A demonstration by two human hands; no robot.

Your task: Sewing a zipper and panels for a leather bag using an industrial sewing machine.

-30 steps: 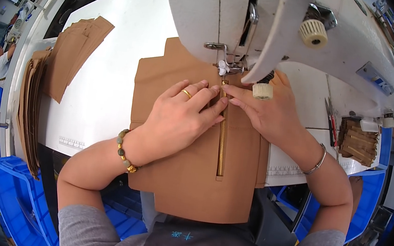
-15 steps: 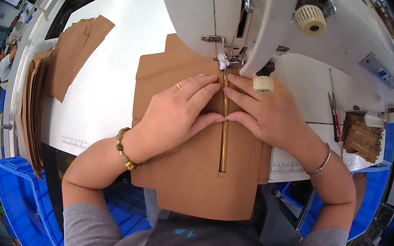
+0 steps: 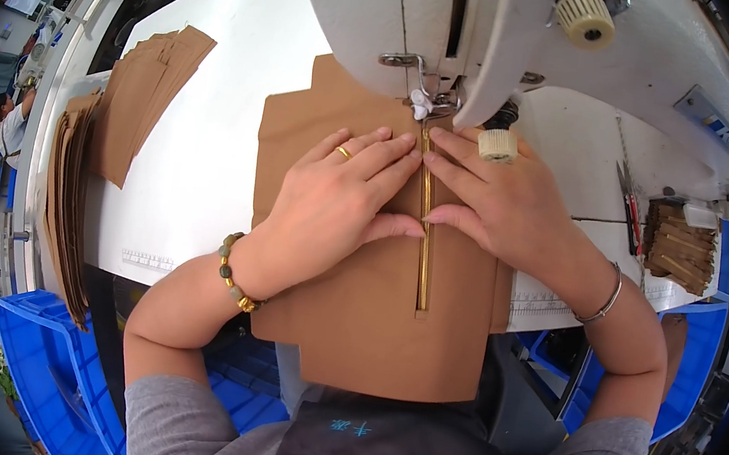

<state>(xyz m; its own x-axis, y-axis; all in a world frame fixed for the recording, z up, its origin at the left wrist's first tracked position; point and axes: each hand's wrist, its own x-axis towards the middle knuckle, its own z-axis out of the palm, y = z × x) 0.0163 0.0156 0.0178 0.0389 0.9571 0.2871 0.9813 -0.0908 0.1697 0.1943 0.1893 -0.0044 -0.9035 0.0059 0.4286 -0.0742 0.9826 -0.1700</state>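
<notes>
A brown fabric panel (image 3: 369,329) with a brass zipper (image 3: 421,276) set in a narrow slot lies under the presser foot (image 3: 420,106) of a white sewing machine (image 3: 627,50). My left hand (image 3: 336,196) rests open on the panel left of the zipper, fingertips beside the slot. My right hand (image 3: 501,204) lies open on the right side, fingertips along the zipper, just in front of the needle area and partly behind a cream knob (image 3: 497,144). Both thumbs point inward and nearly touch over the zipper.
Brown cut pieces (image 3: 148,89) are stacked at the left of the white table (image 3: 163,219). Scissors (image 3: 627,202) and a pile of zippered pieces (image 3: 680,246) lie at the right. Blue bins (image 3: 42,369) flank the table. A person (image 3: 8,125) works at the far left.
The panel and both hands have moved forward and slightly right, further under the machine. My thumbs have drawn back toward me and lie lower along the zipper.
</notes>
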